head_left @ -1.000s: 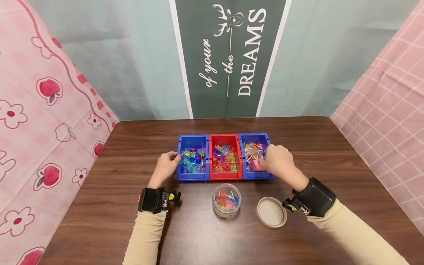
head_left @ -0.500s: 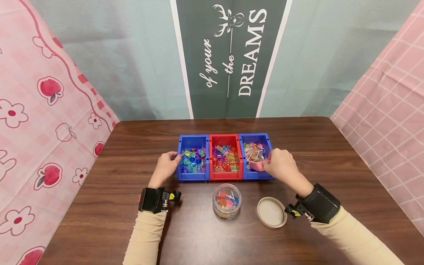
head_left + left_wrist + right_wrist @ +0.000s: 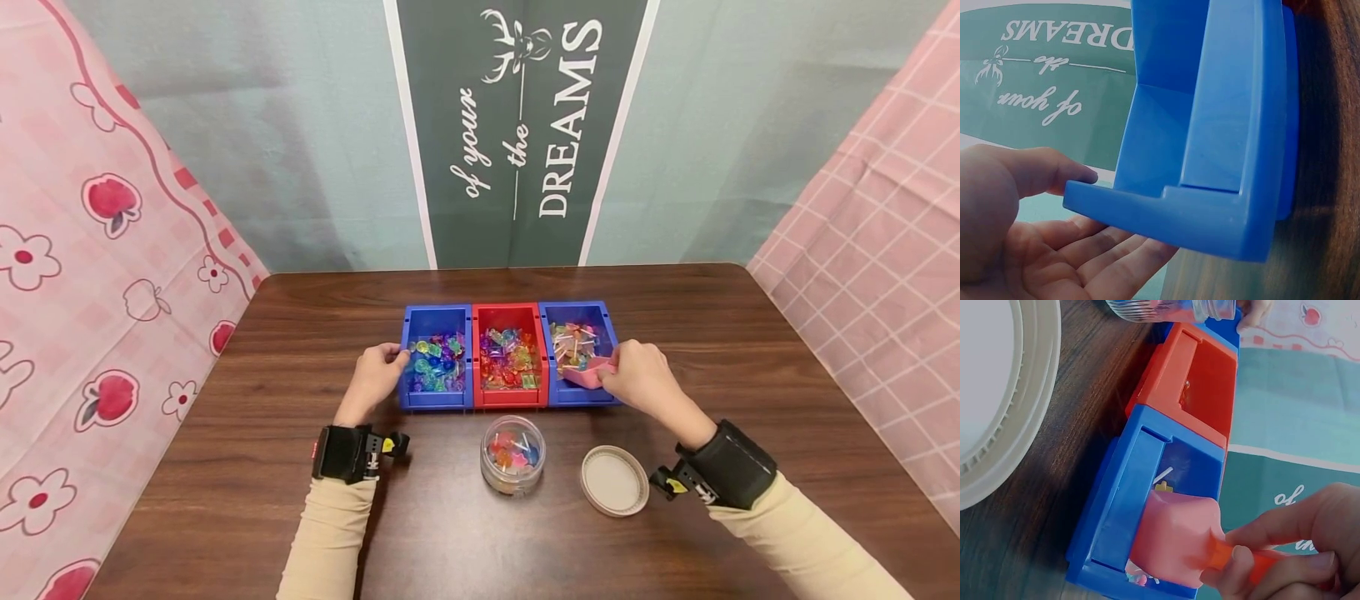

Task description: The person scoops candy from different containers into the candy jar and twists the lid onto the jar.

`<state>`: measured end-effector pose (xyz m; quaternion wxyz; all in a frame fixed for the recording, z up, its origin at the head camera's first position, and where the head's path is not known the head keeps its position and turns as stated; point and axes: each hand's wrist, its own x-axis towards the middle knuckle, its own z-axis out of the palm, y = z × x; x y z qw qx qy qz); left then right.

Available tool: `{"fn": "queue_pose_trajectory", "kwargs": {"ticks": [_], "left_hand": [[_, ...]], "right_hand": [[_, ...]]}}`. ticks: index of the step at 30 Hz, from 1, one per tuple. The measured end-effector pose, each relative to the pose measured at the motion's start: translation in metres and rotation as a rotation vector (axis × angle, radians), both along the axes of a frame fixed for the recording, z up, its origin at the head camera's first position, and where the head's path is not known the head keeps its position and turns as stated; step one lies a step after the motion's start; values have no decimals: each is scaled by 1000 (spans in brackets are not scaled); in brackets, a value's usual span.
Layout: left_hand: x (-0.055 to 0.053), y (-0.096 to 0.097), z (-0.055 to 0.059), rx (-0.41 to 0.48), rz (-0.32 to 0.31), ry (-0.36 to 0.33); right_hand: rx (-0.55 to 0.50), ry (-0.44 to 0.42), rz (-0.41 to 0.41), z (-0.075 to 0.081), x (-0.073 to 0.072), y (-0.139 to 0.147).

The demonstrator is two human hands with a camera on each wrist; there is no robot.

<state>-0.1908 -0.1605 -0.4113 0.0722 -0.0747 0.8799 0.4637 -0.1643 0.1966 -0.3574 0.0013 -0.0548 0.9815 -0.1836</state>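
On the table, the right hand held a scoop at the right bin; the left hand pinched the left bin.

Nearest, the lid lay flat, apart from the open jar, which held colored pieces. Beyond, three bins touched in a row: blue, red, blue. Right thumb and fingers were clamped on the scoop's orange handle; its pink head was at the right bin's front, by pieces with white sticks; contact with them, couldn't tell. Left thumb and fingers were together on the left bin's outer wall. The red bin held mixed bright pieces. Furthest back hung a green backdrop with white lettering.
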Motion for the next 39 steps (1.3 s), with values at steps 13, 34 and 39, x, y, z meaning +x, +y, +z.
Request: {"fn": "queue_pose_trajectory", "kwargs": {"ticks": [13, 34, 39], "left_hand": [[1, 0, 0, -6, -2, -2], [1, 1, 2, -17, -7, 9], [1, 1, 3, -15, -3, 7]], "right_hand": [[-37, -44, 12, -8, -1, 4], [-119, 9, 6, -37, 7, 13], [-156, 52, -1, -45, 12, 14]]}}
